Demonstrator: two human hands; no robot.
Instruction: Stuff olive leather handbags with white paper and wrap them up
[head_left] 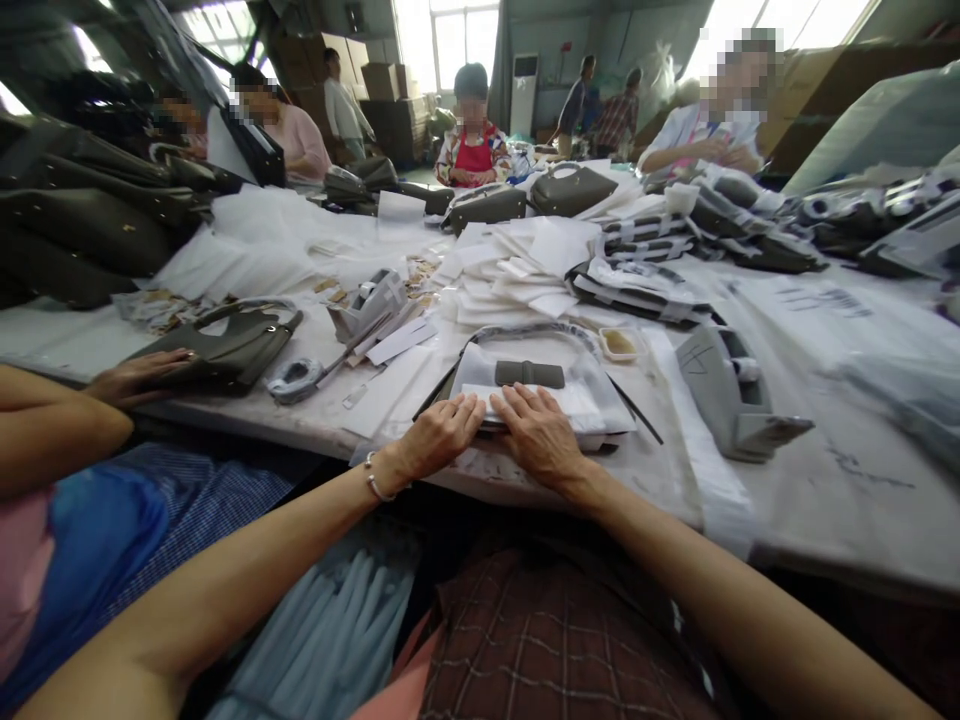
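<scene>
A handbag [442,393] lies on the table in front of me, mostly covered by a sheet of white wrapping paper [600,392]. Its arched handle [536,328], wrapped in clear plastic, points away from me. A dark grey-green flap tab [529,374] shows above the paper. My left hand [444,428], with a silver bracelet on its wrist, rests its fingertips on the near left part of the paper. Fingers stretched and slightly spread, my right hand [541,428] presses on the paper just below the tab. Both palms face down, and the bag's near edge is partly hidden under them.
A co-worker's hand [142,377] touches a dark handbag [236,345] at left. White paper sheets [517,265] are piled behind my bag. Nearby are a small yellow-filled dish [617,344] and a grey cardboard piece [727,395]. Blue-white tubes [330,630] stand below the table.
</scene>
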